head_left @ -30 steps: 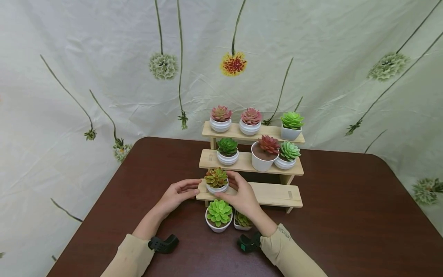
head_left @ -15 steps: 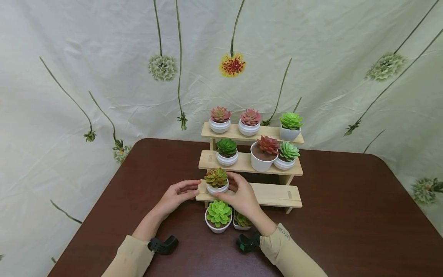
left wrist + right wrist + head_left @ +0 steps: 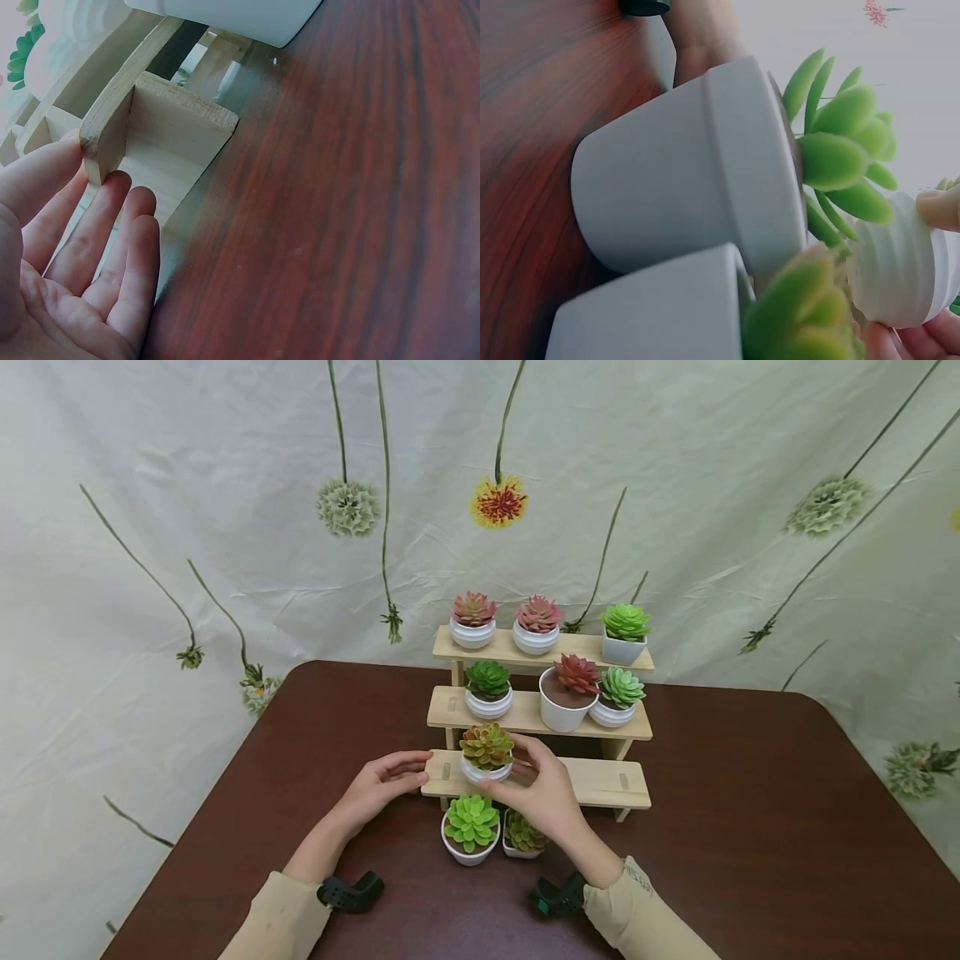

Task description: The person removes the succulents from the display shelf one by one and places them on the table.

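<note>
My right hand (image 3: 549, 792) holds an orange-green succulent (image 3: 486, 747) by its small ribbed white pot, over the left part of the lowest tier. In the right wrist view, thumb and fingers sit on opposite sides of that ribbed pot (image 3: 891, 262). At the left end of the three-tier wooden plant stand (image 3: 600, 783), my left hand (image 3: 384, 785) pinches the lowest board. The left wrist view has the thumb on one face of the board end (image 3: 112, 142) and fingertips at the other. In front of the stand are a bright green succulent (image 3: 471, 822) and a smaller square-potted succulent (image 3: 525, 833).
The middle tier bears a dark green succulent (image 3: 488, 681), a dark red one (image 3: 576, 675) in a larger white pot and a pale green one (image 3: 621, 689). Two pink succulents (image 3: 473, 610) and a green one (image 3: 626, 622) top the stand. A flower-print cloth (image 3: 675, 527) hangs behind the brown table (image 3: 750, 818).
My right hand has shifted slightly right, carrying the orange-green succulent away from the left end of the lowest tier. The left hand stays at the board's end.
</note>
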Demonstrator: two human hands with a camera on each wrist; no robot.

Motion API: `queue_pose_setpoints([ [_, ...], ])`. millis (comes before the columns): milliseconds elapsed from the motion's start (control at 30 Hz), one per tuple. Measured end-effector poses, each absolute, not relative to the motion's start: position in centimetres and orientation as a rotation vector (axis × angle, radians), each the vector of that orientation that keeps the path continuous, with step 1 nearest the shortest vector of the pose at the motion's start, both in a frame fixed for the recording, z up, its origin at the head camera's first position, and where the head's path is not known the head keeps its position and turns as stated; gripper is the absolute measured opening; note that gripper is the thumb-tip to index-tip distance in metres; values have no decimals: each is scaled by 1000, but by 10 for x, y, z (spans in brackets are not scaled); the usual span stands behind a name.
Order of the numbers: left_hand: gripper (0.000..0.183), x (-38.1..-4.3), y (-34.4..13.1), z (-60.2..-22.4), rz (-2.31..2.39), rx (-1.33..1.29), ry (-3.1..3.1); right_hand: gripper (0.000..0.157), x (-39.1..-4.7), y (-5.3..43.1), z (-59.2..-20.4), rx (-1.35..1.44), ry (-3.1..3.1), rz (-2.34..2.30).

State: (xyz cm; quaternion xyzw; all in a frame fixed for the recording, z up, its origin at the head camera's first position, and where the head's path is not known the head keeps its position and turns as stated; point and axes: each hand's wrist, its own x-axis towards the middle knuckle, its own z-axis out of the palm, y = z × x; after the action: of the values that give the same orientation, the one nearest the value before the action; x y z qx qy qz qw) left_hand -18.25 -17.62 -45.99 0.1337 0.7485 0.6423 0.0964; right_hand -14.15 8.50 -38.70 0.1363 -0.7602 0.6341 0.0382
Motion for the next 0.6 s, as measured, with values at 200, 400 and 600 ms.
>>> queue_pose_setpoints([
  [200,44,-182,-176,-461,1909,397,2227,60,-141,99,-400,426,-2288,1919],
  [400,44,-183,-176,-460,1911,399,2222,58,-133,111,-399,408,-2300,1871],
  [600,45,-182,-176,-459,1914,381,2217,57,-124,125,-400,406,-2329,1771],
])
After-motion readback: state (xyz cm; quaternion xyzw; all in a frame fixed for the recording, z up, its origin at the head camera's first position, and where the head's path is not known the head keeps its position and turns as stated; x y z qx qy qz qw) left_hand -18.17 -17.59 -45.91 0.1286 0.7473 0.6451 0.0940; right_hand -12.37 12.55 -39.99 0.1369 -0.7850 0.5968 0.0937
